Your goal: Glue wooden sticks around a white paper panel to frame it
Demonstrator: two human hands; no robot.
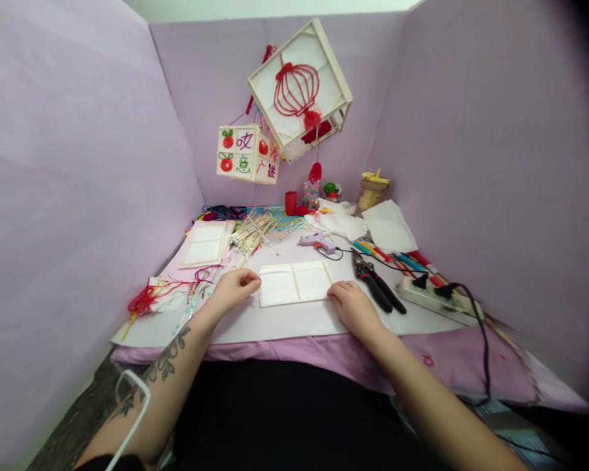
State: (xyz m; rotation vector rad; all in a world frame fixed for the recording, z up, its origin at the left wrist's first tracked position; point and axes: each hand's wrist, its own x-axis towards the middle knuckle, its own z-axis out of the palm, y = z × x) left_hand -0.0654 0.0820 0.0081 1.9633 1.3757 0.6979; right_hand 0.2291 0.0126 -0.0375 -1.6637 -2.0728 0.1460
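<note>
A white rectangular panel (277, 288) lies flat in front of me, with thin wooden strips along its edges and one across its middle. My left hand (236, 288) is at the panel's left edge, thumb and fingertips pinched together. Something thin may be between those fingertips, but it is too small to make out. On the opposite side my right hand (352, 302) holds the panel's lower right corner with its fingers closed together. A purple glue gun (318, 242) rests beyond the panel. Black-handled cutters (377, 285) lie to the right of it.
Wooden sticks (252, 234) are piled behind my left hand, beside another framed panel (203, 243). Red yarn (144, 299) lies far left. A power strip (439, 302) with black cables sits right. Two box lanterns, one with a red lantern design (299, 88), one with fruit pictures (243, 154), hang above.
</note>
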